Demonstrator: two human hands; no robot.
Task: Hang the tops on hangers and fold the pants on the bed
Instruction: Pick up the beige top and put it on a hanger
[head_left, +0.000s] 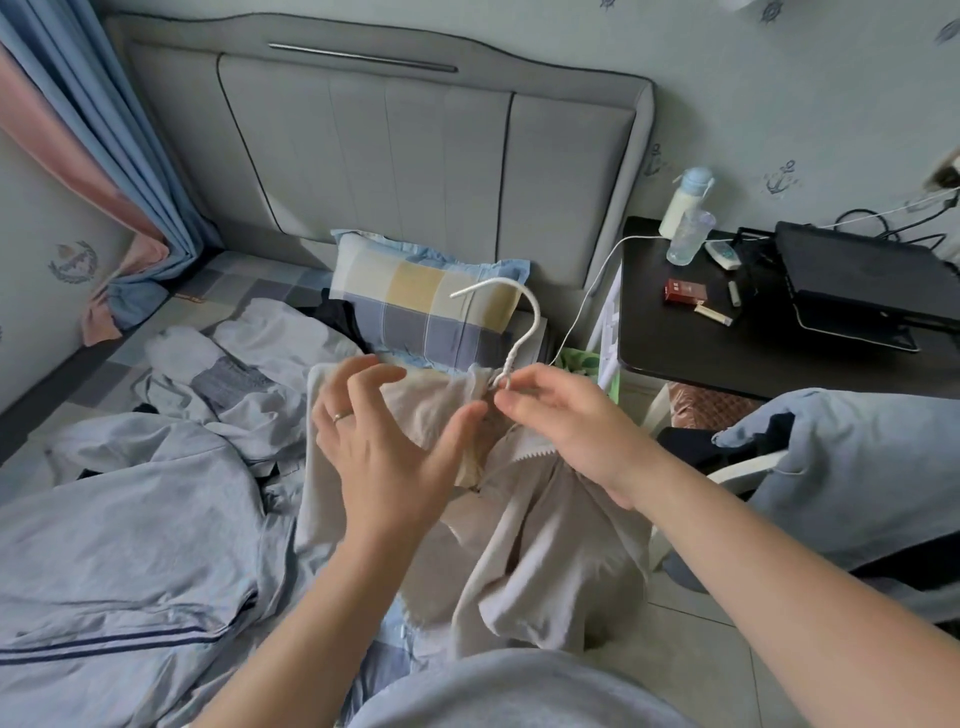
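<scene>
Pinching the base of a white hanger (513, 356) where its hook left the collar, a person's right hand (566, 421) steadied a beige top (524, 545) at the right edge of the bed (249, 273). The left hand (384, 457) hovered over the top's shoulder, fingers spread and loosely bent, grasping nothing. The top draped down off the mattress edge towards a narrow strip of tiled floor (701, 649). The hook stood up in front of a checked pillow (426, 306) resting against the padded headboard (374, 156). Rumpled grey-blue clothes (130, 519) covered the bed to the left. To the right, a black table (727, 358) with bottles (685, 228) and a chair heaped with blue clothing (857, 467) hemmed in the floor strip. A white cable (587, 296) hung between bed and table.
</scene>
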